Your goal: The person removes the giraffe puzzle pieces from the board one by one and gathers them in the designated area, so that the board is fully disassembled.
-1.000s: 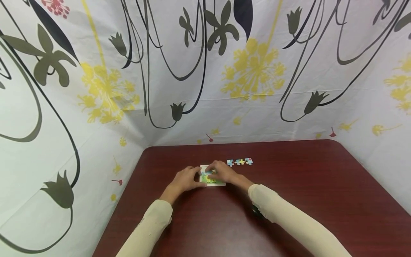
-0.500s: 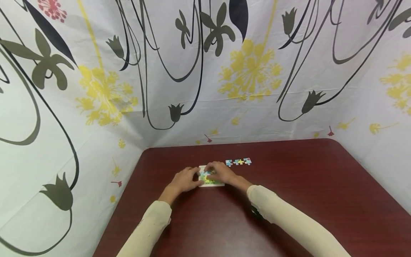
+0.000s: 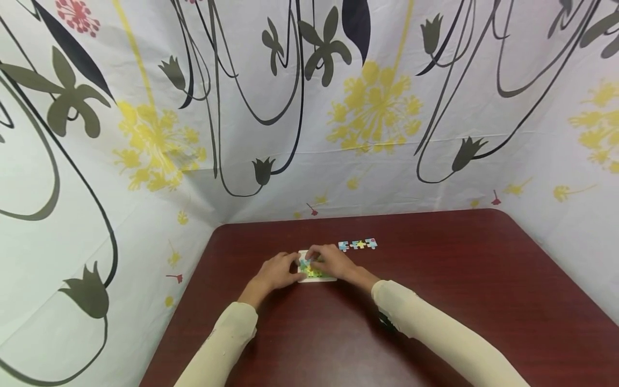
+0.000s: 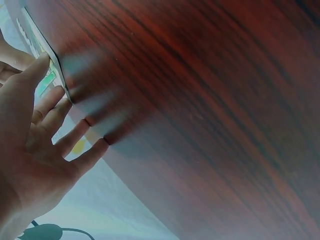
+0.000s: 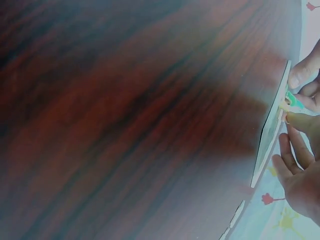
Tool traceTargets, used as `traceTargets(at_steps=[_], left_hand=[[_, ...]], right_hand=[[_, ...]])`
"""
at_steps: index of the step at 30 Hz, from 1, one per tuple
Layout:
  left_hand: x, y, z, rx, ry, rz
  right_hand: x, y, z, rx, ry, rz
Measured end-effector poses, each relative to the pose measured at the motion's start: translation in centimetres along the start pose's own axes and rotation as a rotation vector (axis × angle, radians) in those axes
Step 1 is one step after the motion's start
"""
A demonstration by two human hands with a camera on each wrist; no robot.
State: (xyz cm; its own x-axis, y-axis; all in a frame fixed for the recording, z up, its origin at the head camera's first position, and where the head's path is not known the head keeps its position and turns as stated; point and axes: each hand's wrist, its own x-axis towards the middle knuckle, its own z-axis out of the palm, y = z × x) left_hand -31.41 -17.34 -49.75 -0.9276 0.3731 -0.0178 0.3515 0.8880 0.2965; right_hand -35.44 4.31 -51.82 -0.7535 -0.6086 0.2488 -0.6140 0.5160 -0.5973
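A small jigsaw puzzle board (image 3: 325, 279) with a pale rim and a green, yellow and blue picture lies on the dark red table. My left hand (image 3: 278, 271) holds its left side, thumb at the near edge and index finger farther back. Over the board, my right hand (image 3: 335, 262) pinches a puzzle piece against the picture; fingers mostly cover that piece. From the right wrist, the thumb and fingers of my right hand (image 5: 302, 170) meet at the board's surface. A green piece (image 5: 294, 100) shows beside the left fingers, slightly raised.
Three loose puzzle pieces (image 3: 358, 244) form a short row beyond the board, to its right. A white cloth (image 3: 387, 177) with flower prints hangs behind the table (image 3: 435, 258) and along its sides.
The view has shifted slightly. My right fingers make only small movements over the board, while my left hand keeps its place at the left side. The loose pieces stay put.
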Motion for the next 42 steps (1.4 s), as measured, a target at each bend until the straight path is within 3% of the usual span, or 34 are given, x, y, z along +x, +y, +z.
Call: traceTargets(at_steps=[9, 22, 30, 42], left_hand=[[0.2, -0.2, 0.0, 0.010, 0.001, 0.008], [0.4, -0.1, 0.0, 0.001, 0.012, 0.026], [0.2, -0.1, 0.1, 0.017, 0.032, 0.039], [0.3, 0.1, -0.1, 0.045, 0.021, 0.040]], right_hand=[[0.1, 0.2, -1.1, 0.059, 0.052, -0.029], [-1.5, 1.9, -5.5, 0.020, 0.073, 0.004], [-3.1, 3.5, -7.9, -0.001, 0.049, 0.095], [-4.6, 5.1, -8.2, -0.083, 0.035, 0.074]])
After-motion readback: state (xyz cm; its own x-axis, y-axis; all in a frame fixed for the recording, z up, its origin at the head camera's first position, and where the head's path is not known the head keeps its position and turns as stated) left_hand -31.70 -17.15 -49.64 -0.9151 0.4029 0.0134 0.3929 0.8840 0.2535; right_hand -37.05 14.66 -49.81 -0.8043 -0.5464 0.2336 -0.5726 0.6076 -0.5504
